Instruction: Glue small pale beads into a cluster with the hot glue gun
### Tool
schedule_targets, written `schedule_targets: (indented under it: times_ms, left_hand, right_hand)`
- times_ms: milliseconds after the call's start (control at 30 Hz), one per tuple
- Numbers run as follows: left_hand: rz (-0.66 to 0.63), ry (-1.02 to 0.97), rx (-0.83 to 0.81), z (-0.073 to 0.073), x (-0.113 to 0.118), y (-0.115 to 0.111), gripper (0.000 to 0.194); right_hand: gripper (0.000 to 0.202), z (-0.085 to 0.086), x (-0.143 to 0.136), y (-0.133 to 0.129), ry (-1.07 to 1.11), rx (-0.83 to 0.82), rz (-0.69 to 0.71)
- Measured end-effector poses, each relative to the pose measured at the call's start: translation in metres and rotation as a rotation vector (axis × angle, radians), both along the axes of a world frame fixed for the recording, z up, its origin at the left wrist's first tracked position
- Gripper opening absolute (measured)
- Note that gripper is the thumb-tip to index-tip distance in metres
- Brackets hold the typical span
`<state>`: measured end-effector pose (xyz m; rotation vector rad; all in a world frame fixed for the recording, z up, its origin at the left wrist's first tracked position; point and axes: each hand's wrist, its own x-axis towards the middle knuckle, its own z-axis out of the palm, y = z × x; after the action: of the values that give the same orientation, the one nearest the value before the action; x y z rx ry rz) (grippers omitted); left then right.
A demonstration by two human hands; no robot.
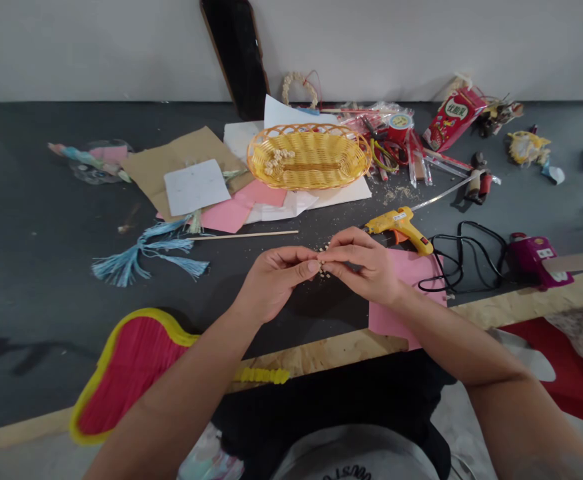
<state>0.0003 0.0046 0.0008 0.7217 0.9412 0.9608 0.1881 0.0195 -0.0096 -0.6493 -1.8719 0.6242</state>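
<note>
Over the middle of the dark table, my left hand (277,280) and my right hand (364,265) meet at the fingertips. Both are closed in a pinch around something too small to make out. Pale crumbs (324,272) lie on the table just beneath the fingertips. Behind my hands is a yellow woven basket (316,167), with a few small beige pieces (278,160) at its left end. A yellow glue gun (402,225) lies right behind my right hand, and a pink sheet (386,320) is partly under my right forearm.
A red and yellow fan-like piece (131,363) lies beyond my left forearm. Blue tassels (131,262), a thin stick (251,235) and brown paper (146,170) are at left. At right are a black cord (458,263), a purple device (541,260), pliers (480,183) and a red carton (455,119).
</note>
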Motion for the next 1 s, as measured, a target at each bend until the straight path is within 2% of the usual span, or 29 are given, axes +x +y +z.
schedule_targets:
  times_ms: [233,433,600,800,1000]
  left_hand:
    - [-0.011,0.035,-0.004,0.0006,0.0001,0.0,0.03]
    - [-0.006,0.076,0.051,0.0001,0.0,-0.0011,0.027]
    - [-0.042,0.081,0.131,-0.0013,-0.0015,-0.0014,0.018]
    - [-0.06,0.111,0.221,-0.0013,-0.0032,-0.0021,0.016]
    - [-0.056,0.128,0.263,-0.0021,-0.0028,-0.0025,0.011]
  right_hand:
    - [0.017,0.0014,0.0009,0.0002,0.002,0.022,-0.007]
    - [0.007,0.0034,-0.001,0.0008,0.061,-0.132,0.026]
    - [0.006,0.0034,-0.0018,0.0005,0.092,-0.21,0.067]
    - [0.009,-0.0002,-0.0013,0.0011,0.113,-0.323,0.147]
    - [0.007,-0.0039,-0.0015,0.003,0.155,-0.319,0.192]
